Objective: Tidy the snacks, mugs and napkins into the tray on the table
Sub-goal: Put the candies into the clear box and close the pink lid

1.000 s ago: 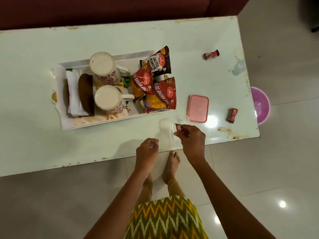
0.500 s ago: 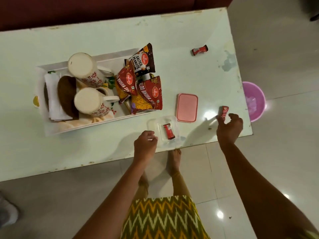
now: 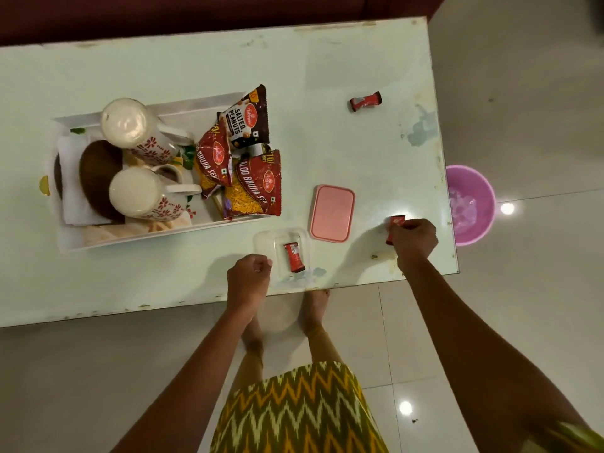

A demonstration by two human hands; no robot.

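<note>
Tray sits on pale table above tiled floor.

Domestic setting, most likely a living room. A low counter with a pale green top, chipping along its edges, is standing against a dark red sofa. Glossy grey floor tiles are reflecting ceiling lights. A pink plastic tub is sitting on the floor just beside the counter's right end. A white tray is carrying two flower-patterned mugs, folded napkins and shop-bought snack packets. The person is standing on bare feet, wearing a zigzag-print garment.
</note>
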